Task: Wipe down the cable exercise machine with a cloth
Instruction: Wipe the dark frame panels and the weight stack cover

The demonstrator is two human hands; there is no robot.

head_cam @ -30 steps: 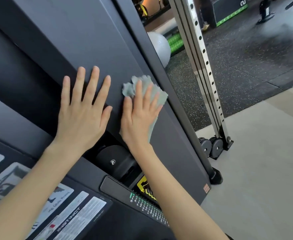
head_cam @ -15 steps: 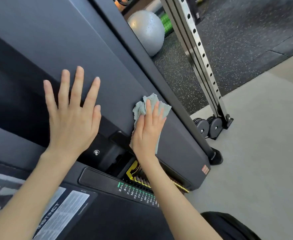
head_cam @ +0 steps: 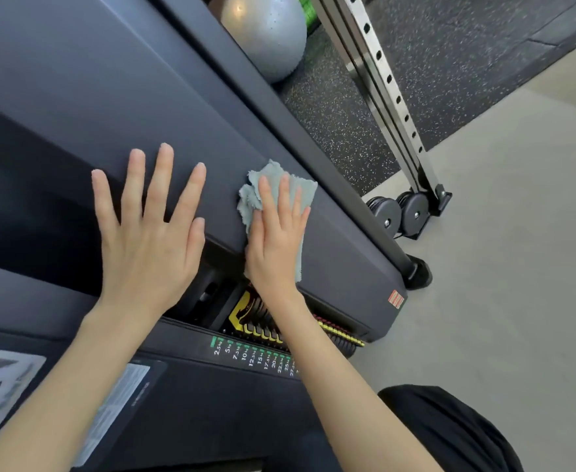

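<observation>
Right now the right hand [head_cam: 273,247] lies flat on the cable machine's dark panel [head_cam: 143,97], fingers straight and close together, pressing the grey-blue cloth [head_cam: 247,202] against it rather than gripping it. The cloth sits near the panel's lower edge. It is bunched up past the fingertips, and one loose hem trails down beside the wrist. The left hand [head_cam: 146,240] rests just beside it on the same panel, fingers spread wide and straight, holding nothing and apparently bracing.

The main risk, as I judge it, is at that lower edge. The heel of the right hand already overhangs it, and directly below is the open slot with the weight stack [head_cam: 262,330] and its yellow tabs. A firm downward stroke could carry the hand off the edge and into the slot. The trailing hem could also catch on a tab and pull the cloth out from under the flat fingers, since nothing pinches it.

Because the cloth is crumpled, only a narrow strip of it touches the panel, so streaks could go unwiped. The bare left palm may also leave prints on the panel. Towards the panel's lower right corner, a hard pass could lift the edge of the red sticker [head_cam: 397,299]
</observation>
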